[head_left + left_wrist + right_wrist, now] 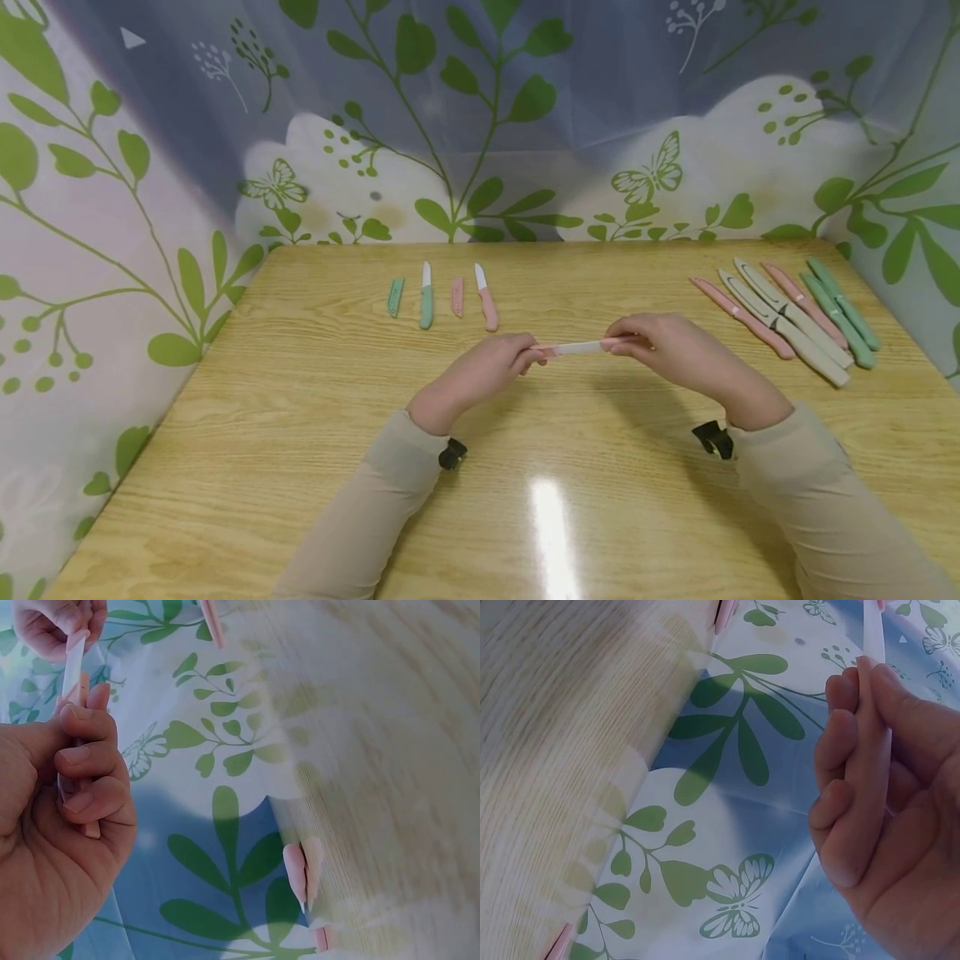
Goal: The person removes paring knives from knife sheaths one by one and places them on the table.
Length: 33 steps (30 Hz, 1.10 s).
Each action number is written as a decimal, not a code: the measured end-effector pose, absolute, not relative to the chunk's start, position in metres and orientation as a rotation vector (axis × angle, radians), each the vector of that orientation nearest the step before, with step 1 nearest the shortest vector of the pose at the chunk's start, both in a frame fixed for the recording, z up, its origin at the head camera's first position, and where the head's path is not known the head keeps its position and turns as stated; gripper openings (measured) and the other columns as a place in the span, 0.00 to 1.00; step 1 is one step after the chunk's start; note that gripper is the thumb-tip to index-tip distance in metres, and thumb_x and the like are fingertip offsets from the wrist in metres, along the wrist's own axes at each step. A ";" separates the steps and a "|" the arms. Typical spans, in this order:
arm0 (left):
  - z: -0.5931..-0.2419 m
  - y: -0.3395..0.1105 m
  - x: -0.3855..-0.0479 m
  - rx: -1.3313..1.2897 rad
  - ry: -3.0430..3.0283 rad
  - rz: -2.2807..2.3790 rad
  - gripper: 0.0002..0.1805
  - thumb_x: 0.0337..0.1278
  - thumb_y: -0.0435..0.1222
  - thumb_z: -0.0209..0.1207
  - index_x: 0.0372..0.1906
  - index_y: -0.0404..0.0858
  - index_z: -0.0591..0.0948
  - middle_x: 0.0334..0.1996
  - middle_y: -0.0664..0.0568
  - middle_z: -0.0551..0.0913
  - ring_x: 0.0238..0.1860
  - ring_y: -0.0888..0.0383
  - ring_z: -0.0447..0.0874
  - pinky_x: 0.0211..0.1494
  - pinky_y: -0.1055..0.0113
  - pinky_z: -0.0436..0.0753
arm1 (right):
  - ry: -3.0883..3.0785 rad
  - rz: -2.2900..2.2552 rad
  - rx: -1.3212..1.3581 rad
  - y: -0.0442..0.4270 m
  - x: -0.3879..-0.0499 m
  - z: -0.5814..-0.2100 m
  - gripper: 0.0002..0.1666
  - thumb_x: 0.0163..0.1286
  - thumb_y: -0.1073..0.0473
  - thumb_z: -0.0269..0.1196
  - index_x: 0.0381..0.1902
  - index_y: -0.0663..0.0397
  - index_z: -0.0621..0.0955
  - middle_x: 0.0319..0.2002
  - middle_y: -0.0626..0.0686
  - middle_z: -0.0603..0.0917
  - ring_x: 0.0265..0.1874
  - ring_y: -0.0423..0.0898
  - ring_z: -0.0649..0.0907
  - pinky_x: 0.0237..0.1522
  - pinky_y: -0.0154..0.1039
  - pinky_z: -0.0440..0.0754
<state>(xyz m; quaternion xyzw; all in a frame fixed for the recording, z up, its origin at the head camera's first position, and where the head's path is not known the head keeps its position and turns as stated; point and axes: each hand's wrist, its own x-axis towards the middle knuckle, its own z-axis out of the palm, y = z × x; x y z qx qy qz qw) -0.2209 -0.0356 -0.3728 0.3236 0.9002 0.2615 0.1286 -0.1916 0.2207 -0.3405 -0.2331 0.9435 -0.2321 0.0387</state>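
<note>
Over the middle of the table, my right hand [663,342] holds a small paring knife by its pink handle [866,780], fingers curled round it. The white blade [579,347] points left toward my left hand [487,371]. In that hand a pink blade sheath [88,825] is gripped between thumb and curled fingers. The blade's far end meets the sheath; most of the blade shows between the hands. In the left wrist view the right hand [56,626] appears at the far end of the blade [73,664].
At the back left lie a green sheath [395,297], a green-handled knife [427,304], a pink sheath [457,297] and a pink-handled knife [487,307]. Several sheathed knives in pink, cream [813,346] and green [838,321] lie at the right. A patterned curtain [510,125] stands behind the table [315,400].
</note>
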 end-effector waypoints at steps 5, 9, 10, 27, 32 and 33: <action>-0.373 -0.036 -0.222 0.940 2.622 0.767 0.17 0.76 0.41 0.44 0.47 0.37 0.80 0.28 0.51 0.75 0.25 0.61 0.64 0.30 0.72 0.66 | 2.897 -0.710 -0.717 0.222 -0.192 -0.340 0.11 0.72 0.56 0.59 0.47 0.54 0.83 0.40 0.50 0.86 0.38 0.45 0.84 0.41 0.47 0.80; -0.374 -0.036 -0.222 0.943 2.626 0.771 0.16 0.76 0.41 0.44 0.47 0.37 0.80 0.26 0.53 0.74 0.24 0.62 0.63 0.30 0.73 0.66 | 2.896 -0.707 -0.709 0.222 -0.192 -0.340 0.11 0.72 0.56 0.59 0.47 0.54 0.83 0.40 0.49 0.86 0.38 0.45 0.84 0.41 0.48 0.80; -0.374 -0.036 -0.222 0.943 2.625 0.771 0.16 0.76 0.41 0.44 0.47 0.37 0.80 0.27 0.53 0.74 0.24 0.62 0.63 0.30 0.73 0.66 | 2.897 -0.705 -0.708 0.223 -0.192 -0.340 0.11 0.72 0.56 0.59 0.47 0.54 0.83 0.40 0.49 0.86 0.38 0.45 0.83 0.41 0.48 0.80; -0.373 -0.038 -0.222 0.940 2.634 0.764 0.16 0.76 0.41 0.45 0.43 0.35 0.80 0.25 0.54 0.71 0.23 0.61 0.61 0.27 0.74 0.64 | 2.893 -0.697 -0.702 0.224 -0.194 -0.339 0.11 0.72 0.57 0.59 0.47 0.55 0.83 0.38 0.50 0.86 0.35 0.43 0.82 0.37 0.44 0.78; -0.374 -0.041 -0.224 0.905 2.640 0.781 0.19 0.76 0.41 0.43 0.39 0.32 0.78 0.30 0.49 0.78 0.26 0.60 0.65 0.34 0.70 0.68 | 2.906 -0.674 -0.650 0.229 -0.194 -0.339 0.14 0.73 0.54 0.57 0.49 0.55 0.82 0.42 0.52 0.86 0.41 0.49 0.84 0.43 0.50 0.80; -0.374 -0.042 -0.225 0.892 2.639 0.788 0.20 0.77 0.41 0.42 0.39 0.31 0.78 0.32 0.48 0.80 0.28 0.60 0.67 0.36 0.68 0.69 | 2.912 -0.674 -0.635 0.231 -0.194 -0.339 0.15 0.74 0.53 0.57 0.50 0.55 0.82 0.43 0.53 0.86 0.42 0.51 0.84 0.44 0.51 0.79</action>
